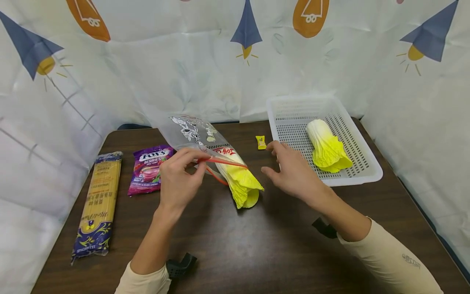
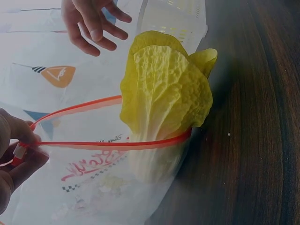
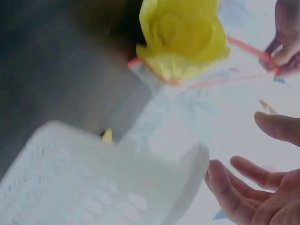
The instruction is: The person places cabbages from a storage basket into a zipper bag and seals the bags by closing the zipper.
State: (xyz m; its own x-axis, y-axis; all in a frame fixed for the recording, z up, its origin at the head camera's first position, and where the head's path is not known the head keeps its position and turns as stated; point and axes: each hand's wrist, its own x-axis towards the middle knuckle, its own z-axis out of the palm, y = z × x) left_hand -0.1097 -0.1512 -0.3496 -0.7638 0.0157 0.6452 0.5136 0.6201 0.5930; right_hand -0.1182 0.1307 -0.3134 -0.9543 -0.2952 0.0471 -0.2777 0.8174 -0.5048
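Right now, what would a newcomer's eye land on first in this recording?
Probably the yellow cabbage poking out of the clear zip bag at the table's middle, whose red zip edge the left hand pinches. The right hand hovers open beside it. A second cabbage lies in the white basket at the far right.

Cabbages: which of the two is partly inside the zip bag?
The cabbage at the table's middle, between the hands; its leafy end sticks out of the zip bag. The other cabbage lies bare in the white basket.
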